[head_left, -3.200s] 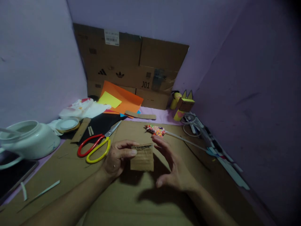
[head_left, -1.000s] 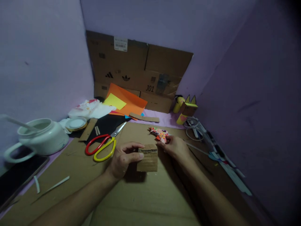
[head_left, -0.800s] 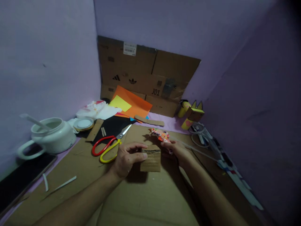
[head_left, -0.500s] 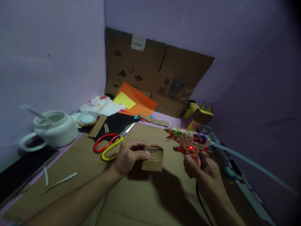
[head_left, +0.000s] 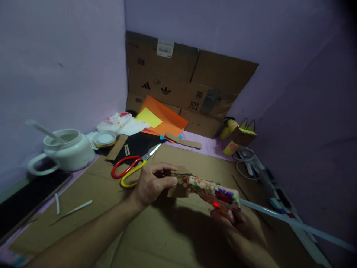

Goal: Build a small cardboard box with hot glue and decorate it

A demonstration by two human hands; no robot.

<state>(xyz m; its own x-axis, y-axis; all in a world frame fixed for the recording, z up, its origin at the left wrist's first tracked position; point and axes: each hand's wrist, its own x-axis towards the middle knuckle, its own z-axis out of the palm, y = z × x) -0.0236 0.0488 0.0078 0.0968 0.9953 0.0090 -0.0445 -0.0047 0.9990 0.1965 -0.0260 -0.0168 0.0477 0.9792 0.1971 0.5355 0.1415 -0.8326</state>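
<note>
My left hand (head_left: 150, 183) pinches a small folded cardboard piece (head_left: 178, 189) just above the brown cardboard sheet (head_left: 156, 230) that covers the table. My right hand (head_left: 242, 227) grips a glue gun (head_left: 213, 191) with a floral pattern and a lit red lamp. The gun's nozzle touches the top edge of the cardboard piece, right by my left thumb. A pale glue stick (head_left: 295, 223) sticks out of the gun's back toward the right.
Red and yellow scissors (head_left: 132, 167) lie left of my hands. A white pot (head_left: 67, 150) with a spoon, a dark phone (head_left: 28, 199), coloured paper sheets (head_left: 160, 119) and a flattened box (head_left: 189, 89) stand behind. A small cardboard figure (head_left: 241, 136) and cables (head_left: 248, 163) are at right.
My right hand picked the glue gun up from the table and swung its nozzle leftward onto the cardboard piece. My left hand kept hold of the piece.
</note>
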